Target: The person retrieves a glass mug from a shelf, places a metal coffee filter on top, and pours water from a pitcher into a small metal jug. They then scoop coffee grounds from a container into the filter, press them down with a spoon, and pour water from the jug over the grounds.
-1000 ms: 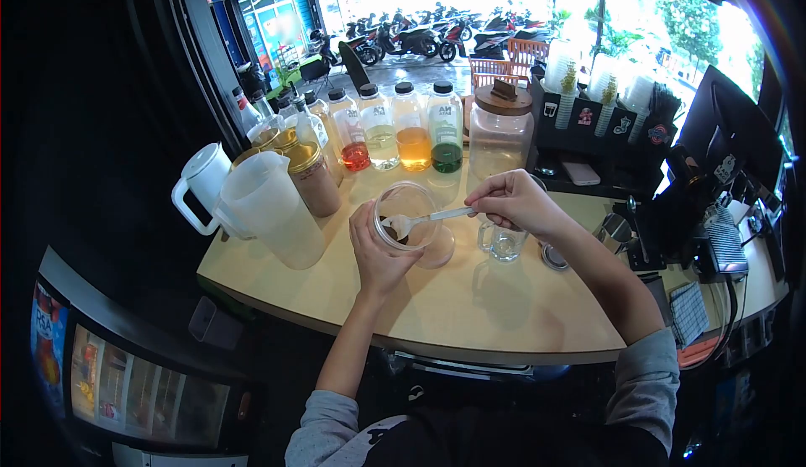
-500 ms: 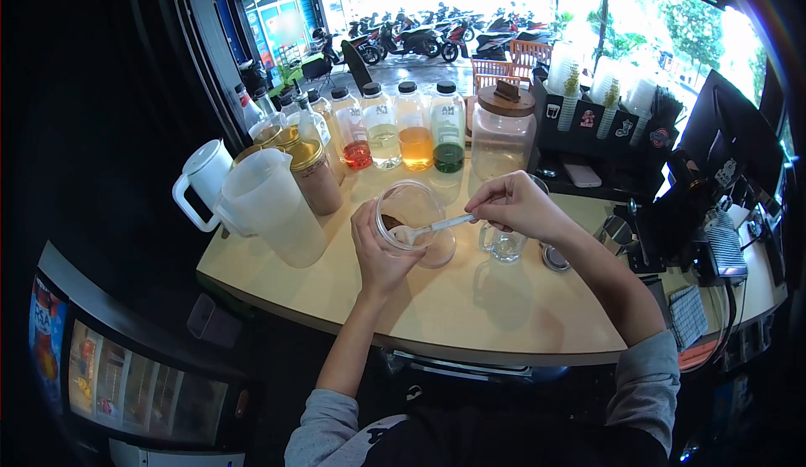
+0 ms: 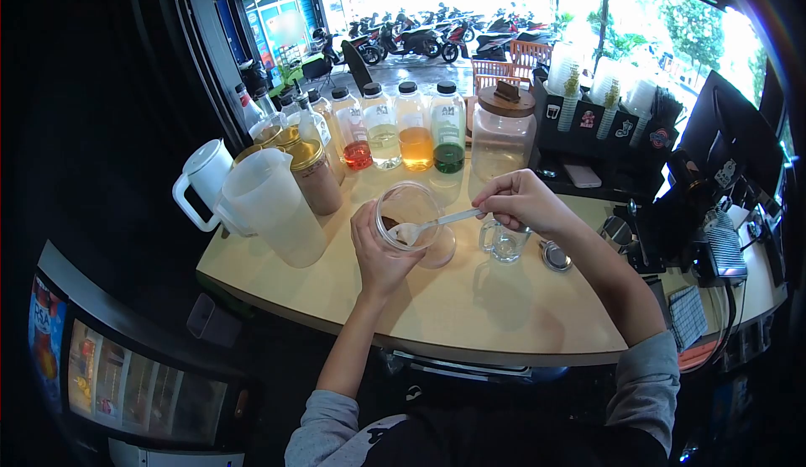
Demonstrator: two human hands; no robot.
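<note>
My left hand (image 3: 379,253) is wrapped round a clear jar (image 3: 411,202), tilted with its mouth towards me. Some brown powder shows inside, low in the jar. Between the fingertips of my right hand (image 3: 519,202) is the handle of a white spoon (image 3: 453,217), and its bowl is at the jar's mouth. A small glass mug (image 3: 506,247) stands on the counter below my right hand. Just right of the mug lies a round silver-rimmed lid (image 3: 555,255).
On the left stand a frosted pitcher (image 3: 281,215), a white jug (image 3: 207,186) and a gold-lidded canister (image 3: 316,177). Several black-capped bottles (image 3: 416,144) line the back beside a wooden-lidded jar (image 3: 504,135). Cup holders (image 3: 588,123) and a monitor (image 3: 747,144) occupy the right of the wooden counter (image 3: 470,316).
My right hand has shifted slightly to the right and its grip on the spoon handle has changed a little. The spoon bowl stays at the jar's mouth. My left hand holds still.
</note>
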